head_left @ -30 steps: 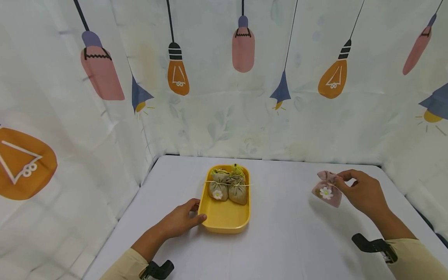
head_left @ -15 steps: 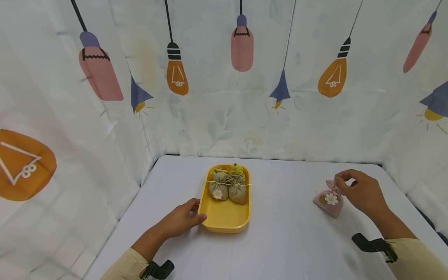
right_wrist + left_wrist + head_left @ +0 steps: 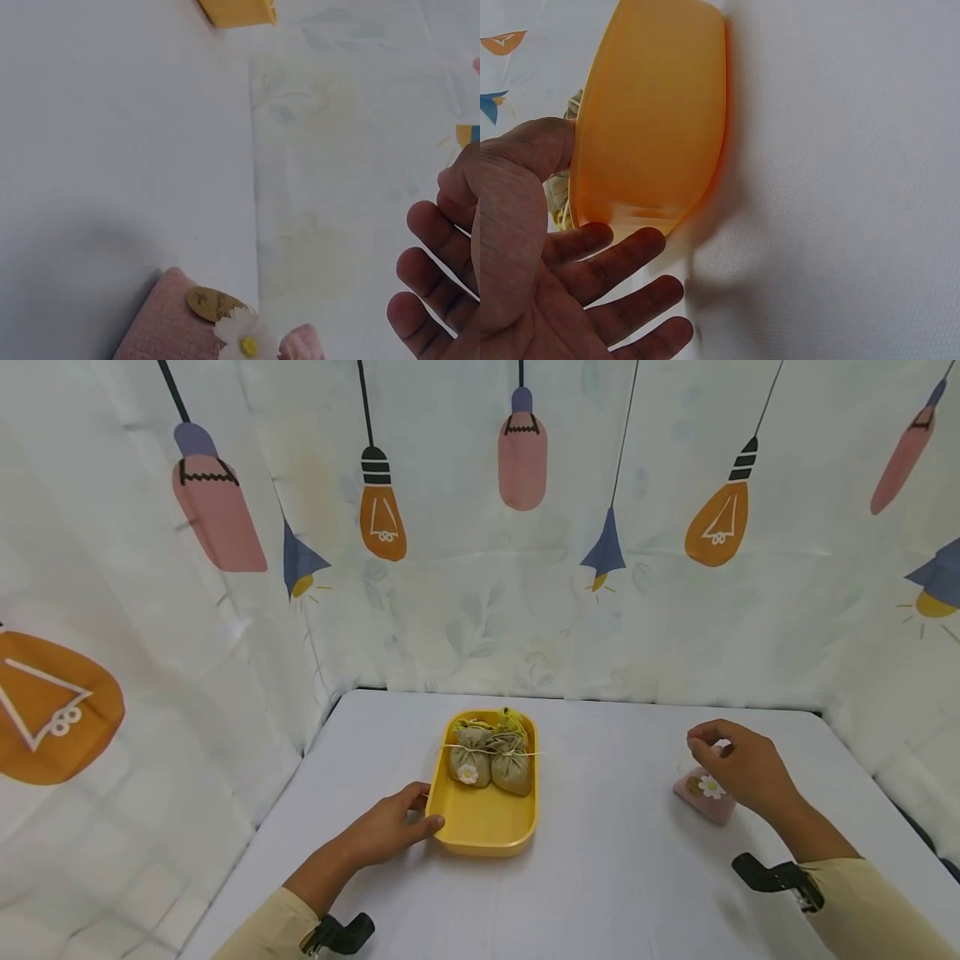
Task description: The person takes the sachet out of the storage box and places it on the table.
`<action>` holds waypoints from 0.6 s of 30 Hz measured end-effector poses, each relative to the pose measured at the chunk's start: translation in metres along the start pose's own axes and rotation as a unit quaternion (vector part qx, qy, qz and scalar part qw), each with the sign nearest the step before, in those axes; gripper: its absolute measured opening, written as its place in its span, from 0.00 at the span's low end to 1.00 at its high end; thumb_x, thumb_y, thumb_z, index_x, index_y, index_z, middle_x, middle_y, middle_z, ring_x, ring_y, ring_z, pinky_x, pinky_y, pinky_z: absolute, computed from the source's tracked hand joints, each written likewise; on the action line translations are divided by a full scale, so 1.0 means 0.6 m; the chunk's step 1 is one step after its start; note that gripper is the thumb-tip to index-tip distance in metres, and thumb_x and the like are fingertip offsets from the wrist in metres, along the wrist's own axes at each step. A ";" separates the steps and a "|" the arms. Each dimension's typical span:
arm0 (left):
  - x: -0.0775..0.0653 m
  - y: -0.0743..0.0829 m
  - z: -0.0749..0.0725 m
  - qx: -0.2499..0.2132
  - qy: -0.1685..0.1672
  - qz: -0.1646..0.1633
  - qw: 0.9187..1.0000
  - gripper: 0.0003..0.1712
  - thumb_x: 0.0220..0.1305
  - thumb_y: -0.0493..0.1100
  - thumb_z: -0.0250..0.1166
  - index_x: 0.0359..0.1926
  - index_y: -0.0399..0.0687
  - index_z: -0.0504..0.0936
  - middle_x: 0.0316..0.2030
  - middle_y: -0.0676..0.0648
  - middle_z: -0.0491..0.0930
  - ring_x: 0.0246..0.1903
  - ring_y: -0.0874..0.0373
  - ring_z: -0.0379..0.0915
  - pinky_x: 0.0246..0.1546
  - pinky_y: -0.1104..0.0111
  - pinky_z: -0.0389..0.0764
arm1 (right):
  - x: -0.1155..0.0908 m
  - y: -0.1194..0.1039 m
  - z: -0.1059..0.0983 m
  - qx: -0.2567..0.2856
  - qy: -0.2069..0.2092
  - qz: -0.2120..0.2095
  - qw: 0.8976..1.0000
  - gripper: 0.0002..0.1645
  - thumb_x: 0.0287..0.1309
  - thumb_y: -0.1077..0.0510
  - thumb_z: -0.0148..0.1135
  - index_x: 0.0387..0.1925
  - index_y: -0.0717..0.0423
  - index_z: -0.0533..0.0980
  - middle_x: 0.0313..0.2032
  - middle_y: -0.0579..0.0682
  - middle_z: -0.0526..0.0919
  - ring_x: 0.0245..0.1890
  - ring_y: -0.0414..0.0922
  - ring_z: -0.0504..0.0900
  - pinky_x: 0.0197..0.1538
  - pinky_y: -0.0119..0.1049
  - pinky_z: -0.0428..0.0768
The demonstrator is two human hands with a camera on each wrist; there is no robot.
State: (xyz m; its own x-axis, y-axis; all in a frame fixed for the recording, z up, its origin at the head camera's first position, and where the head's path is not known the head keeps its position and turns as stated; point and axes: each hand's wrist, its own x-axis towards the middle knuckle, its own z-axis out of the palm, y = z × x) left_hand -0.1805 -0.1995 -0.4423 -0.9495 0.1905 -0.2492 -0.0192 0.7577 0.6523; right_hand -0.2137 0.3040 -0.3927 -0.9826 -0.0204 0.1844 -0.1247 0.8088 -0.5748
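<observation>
In the head view my left hand grips the near-left side of a yellow tray. Its thumb lies at the rim, and the fingers spread along the outer wall in the left wrist view. Two tan drawstring pouches sit in the tray's far half, the left one with a white flower. On the table at right lies a pink drawstring pouch with a white flower and a small brown tag. My right hand hovers over its neck, fingers loosely curled and holding nothing.
Behind the tan pouches, yellow-green pouch tops show at the tray's far end. A white table carries everything. Fabric walls printed with hanging lamps stand behind it and at both sides.
My right hand lowered the pink pouch onto the table, let go of it and shifted left above it. The left hand and tray stayed in place.
</observation>
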 end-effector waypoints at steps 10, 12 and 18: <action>-0.003 0.002 0.001 0.004 0.002 -0.004 1.000 0.38 0.67 0.62 0.69 0.70 0.51 0.71 0.57 0.48 0.80 0.60 0.47 0.74 0.57 0.46 0.76 | 0.009 -0.024 0.028 -0.002 -0.010 -0.030 0.999 0.21 0.73 0.43 0.59 0.55 0.53 0.80 0.44 0.49 0.83 0.41 0.50 0.74 0.32 0.39 0.74; -0.003 0.001 0.001 0.006 0.003 -0.002 1.000 0.38 0.67 0.62 0.69 0.70 0.51 0.71 0.57 0.48 0.80 0.60 0.47 0.74 0.57 0.46 0.76 | 0.011 -0.030 0.032 0.001 -0.011 -0.039 0.999 0.20 0.73 0.44 0.60 0.55 0.52 0.80 0.43 0.47 0.83 0.39 0.48 0.74 0.31 0.38 0.74; -0.002 0.001 0.000 0.007 0.004 0.001 1.000 0.38 0.67 0.62 0.69 0.70 0.51 0.71 0.58 0.47 0.80 0.60 0.46 0.74 0.58 0.45 0.76 | 0.017 -0.044 0.046 0.002 -0.019 -0.059 0.998 0.18 0.72 0.44 0.61 0.55 0.49 0.80 0.44 0.46 0.83 0.40 0.47 0.75 0.36 0.40 0.73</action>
State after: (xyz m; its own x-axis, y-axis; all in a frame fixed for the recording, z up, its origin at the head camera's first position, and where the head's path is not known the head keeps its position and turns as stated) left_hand -0.1791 -0.1995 -0.4417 -0.9520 0.1866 -0.2427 -0.0138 0.7658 0.6429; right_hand -0.2243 0.2662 -0.3976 -0.9655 -0.1374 0.2210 -0.2403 0.7971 -0.5540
